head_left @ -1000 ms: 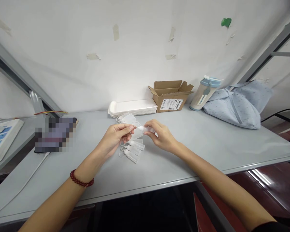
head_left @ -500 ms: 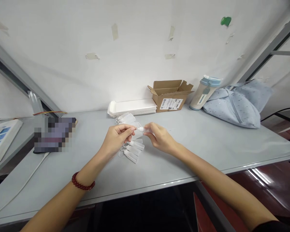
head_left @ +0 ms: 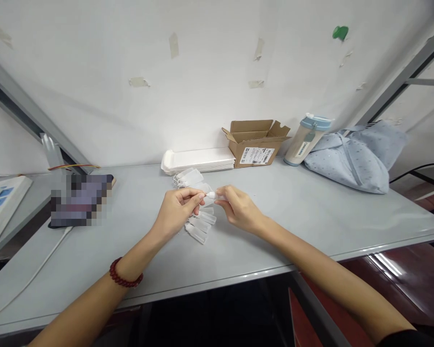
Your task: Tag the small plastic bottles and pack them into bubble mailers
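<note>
From where I stand, the grey bench is the largest thing. Close to the right end of its far edge lies a light blue bag; beside it, going left, stand a drinking flask and an opened cardboard box, whose inside I cannot see into. A white stack lies next to the box, also along the far edge. A dark blurred device is by the left edge.

Over the middle of the bench are the two hands. The right hand is narrow, with its fingers around the clear body of a capped vial. The left hand makes a tight pinch on a thin piece at the white tip of it; this piece is too small to name.

More vials lie in a far group, just before the stack, and in a near group, toward the near edge. Which are done and which are left, I cannot tell. I judge that the held one is in the middle of its handling, because both hands are at it and it is not yet laid down.
</note>
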The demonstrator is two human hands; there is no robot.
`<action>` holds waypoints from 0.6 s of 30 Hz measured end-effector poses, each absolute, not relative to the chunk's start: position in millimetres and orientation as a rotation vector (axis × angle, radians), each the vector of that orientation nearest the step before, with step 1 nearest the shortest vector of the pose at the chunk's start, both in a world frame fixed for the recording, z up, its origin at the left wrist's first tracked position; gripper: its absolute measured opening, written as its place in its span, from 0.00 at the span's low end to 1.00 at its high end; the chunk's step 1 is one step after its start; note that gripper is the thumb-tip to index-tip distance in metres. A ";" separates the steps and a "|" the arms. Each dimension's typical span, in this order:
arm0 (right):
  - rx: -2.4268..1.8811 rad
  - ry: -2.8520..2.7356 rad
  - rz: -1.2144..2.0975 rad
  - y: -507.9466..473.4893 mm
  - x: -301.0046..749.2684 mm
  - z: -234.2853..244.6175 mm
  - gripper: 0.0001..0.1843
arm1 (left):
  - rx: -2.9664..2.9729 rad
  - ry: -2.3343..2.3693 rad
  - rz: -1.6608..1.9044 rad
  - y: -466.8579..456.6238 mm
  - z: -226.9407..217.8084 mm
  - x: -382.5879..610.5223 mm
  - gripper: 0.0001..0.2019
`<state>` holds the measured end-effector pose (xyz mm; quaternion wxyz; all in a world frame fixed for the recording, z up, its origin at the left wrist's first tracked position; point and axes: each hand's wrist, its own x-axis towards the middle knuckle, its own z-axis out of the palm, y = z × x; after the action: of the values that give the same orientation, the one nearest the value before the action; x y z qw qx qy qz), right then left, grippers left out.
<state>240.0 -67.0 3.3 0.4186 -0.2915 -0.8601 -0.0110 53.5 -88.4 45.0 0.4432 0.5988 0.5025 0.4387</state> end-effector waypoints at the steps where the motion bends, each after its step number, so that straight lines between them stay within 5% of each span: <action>1: -0.728 -2.156 -0.029 -66.6 239.7 3.2 0.04 | 1.486 1.251 1.084 -88.7 45.7 53.8 0.10; 18: -0.696 -2.128 0.036 -63.2 238.5 7.9 0.06 | 1.522 1.211 0.995 -79.7 54.5 41.5 0.11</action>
<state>238.5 -63.2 7.9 0.4360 -0.2796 -0.8553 0.0143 41.5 -79.7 54.5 0.4605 0.6184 0.4920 0.4044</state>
